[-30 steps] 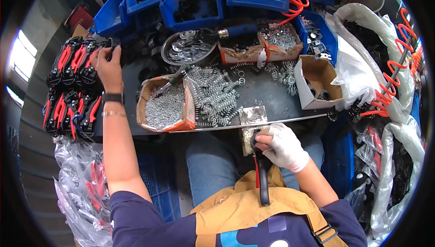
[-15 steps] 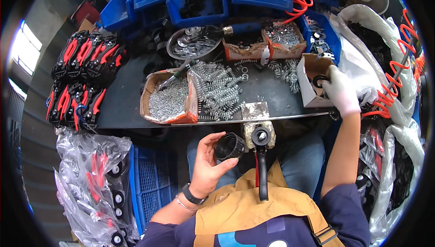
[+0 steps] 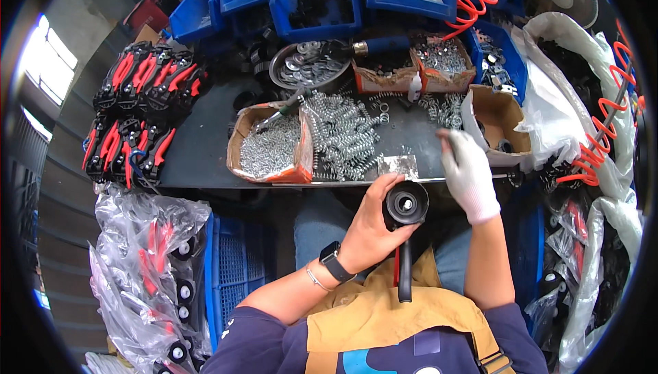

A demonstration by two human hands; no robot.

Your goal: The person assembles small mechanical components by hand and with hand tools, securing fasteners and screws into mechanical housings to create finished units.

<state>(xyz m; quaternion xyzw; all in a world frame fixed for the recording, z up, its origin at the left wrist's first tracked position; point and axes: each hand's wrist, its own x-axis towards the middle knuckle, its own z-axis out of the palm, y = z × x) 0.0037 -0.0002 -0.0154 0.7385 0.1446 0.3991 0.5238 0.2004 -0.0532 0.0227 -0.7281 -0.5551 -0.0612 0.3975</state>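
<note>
My bare left hand (image 3: 377, 220) is closed around a black cup-shaped part (image 3: 419, 218), thumb on its near side. This cup sits at the head of an upright tool with a black handle (image 3: 405, 278) and a red strip beside it. A pale stud shows in the cup's middle. My gloved right hand (image 3: 469, 178) hangs over the table's front edge, between the cup and the small carton (image 3: 519, 156). Its bare fingertips are drawn together near the loose springs (image 3: 449, 112); what they hold, if anything, is too blurred to make out. Dark rings (image 3: 506, 146) lie inside the carton.
A carton of small metal pieces (image 3: 271, 151) stands beside a heap of springs (image 3: 339, 137). Behind are a metal bowl of washers (image 3: 308, 65) and blue bins (image 3: 315, 31). Red-handled tools (image 3: 133, 79) are stacked at left. A coiled red hose (image 3: 603, 134) hangs at right.
My left hand has carried the black cup rightward onto the tool's head. My right hand has come out of the small carton and moved left. The whole view has shifted slightly.
</note>
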